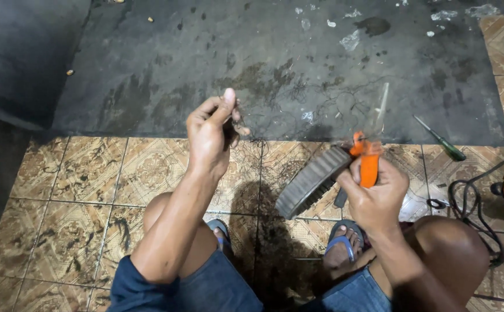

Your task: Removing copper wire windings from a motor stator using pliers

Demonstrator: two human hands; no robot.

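The left hand (210, 134) pinches a wisp of dark tangled hair (236, 130), lifted clear. The right hand (374, 193) is closed around an orange-handled cutter (367, 162), steadying the grey ribbed round roller (311, 180)

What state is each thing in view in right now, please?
Left hand: raised, fingers pinched on a tuft of hair-like strands.
Right hand: closed around orange tool.
Orange tool: held upright, against the wheel.
Wheel: tilted, held off the floor.
Screwdriver: lying flat on floor, untouched.
Cable: lying loose on tiles.
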